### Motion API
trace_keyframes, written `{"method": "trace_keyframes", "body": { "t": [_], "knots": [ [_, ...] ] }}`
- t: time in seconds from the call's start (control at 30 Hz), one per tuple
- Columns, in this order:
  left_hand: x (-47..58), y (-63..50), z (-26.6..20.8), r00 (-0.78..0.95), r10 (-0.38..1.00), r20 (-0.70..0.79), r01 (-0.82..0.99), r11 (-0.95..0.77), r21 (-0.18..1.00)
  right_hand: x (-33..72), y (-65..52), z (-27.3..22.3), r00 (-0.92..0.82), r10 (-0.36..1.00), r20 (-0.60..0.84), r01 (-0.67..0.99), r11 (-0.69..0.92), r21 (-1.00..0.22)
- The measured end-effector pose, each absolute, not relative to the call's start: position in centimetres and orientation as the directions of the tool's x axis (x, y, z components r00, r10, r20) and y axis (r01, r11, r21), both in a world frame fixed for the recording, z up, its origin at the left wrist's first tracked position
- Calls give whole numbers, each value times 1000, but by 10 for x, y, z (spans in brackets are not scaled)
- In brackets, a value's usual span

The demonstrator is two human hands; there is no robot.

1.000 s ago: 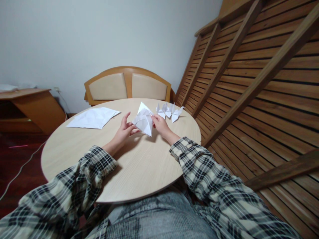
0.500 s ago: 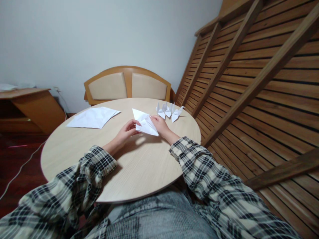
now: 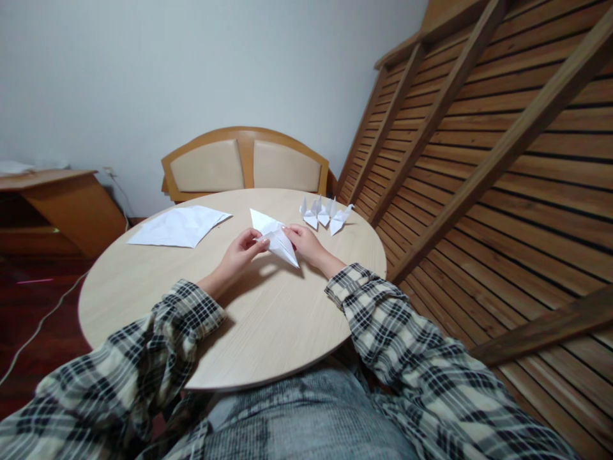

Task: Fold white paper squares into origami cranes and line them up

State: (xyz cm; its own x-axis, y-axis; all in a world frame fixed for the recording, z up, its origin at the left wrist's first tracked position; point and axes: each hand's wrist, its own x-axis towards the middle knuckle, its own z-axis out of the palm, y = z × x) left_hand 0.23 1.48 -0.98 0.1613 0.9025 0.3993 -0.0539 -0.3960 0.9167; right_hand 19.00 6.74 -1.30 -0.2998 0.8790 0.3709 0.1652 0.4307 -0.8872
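Observation:
A folded sheet of white paper (image 3: 283, 249) is held between my hands a little above the table, one point aimed up and away, the other down toward me. My left hand (image 3: 243, 251) pinches its left edge, thumb on top. On the opposite side my right hand (image 3: 306, 244) grips the upper right edge, thumb also on top; its other fingers are mostly hidden. Just beyond my right hand, several white paper cranes (image 3: 324, 214) stand in a cluster. Flat on the left of the table lies a stack of white paper (image 3: 179, 227).
The round pale wooden table (image 3: 268, 332) spreads in front of me. Behind it stands a wooden headboard (image 3: 245, 156) with cream panels. A slatted wooden partition (image 3: 479, 166) leans along the right. At far left is a wooden desk (image 3: 67, 204), with a white cable (image 3: 43, 316) on the floor.
The folded paper has narrowed at its near end, its left side drawn inward, and has turned slightly. My left thumb now presses on top. The cranes and the stack have not moved.

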Motion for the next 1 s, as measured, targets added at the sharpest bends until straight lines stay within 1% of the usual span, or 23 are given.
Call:
{"method": "trace_keyframes", "body": {
  "t": [0.17,0.33,0.57,0.83,1.0],
  "knots": [
    [2,16,-10,123,906,406,-82,-398,914,188,64,-11,-374,853,365,94,427,-899],
    [1,18,-11,87,921,379,-81,-373,924,186,57,-5,-451,840,302,100,383,-918],
    [-1,19,-13,92,925,370,-45,-367,929,186,56,-4,-446,849,283,103,363,-926],
    [-1,18,-11,60,901,431,-2,-431,902,187,58,-9,-496,834,241,84,322,-943],
    [0,16,-7,48,904,425,28,-427,904,187,59,-11,-499,838,221,82,300,-950]
  ]
}}
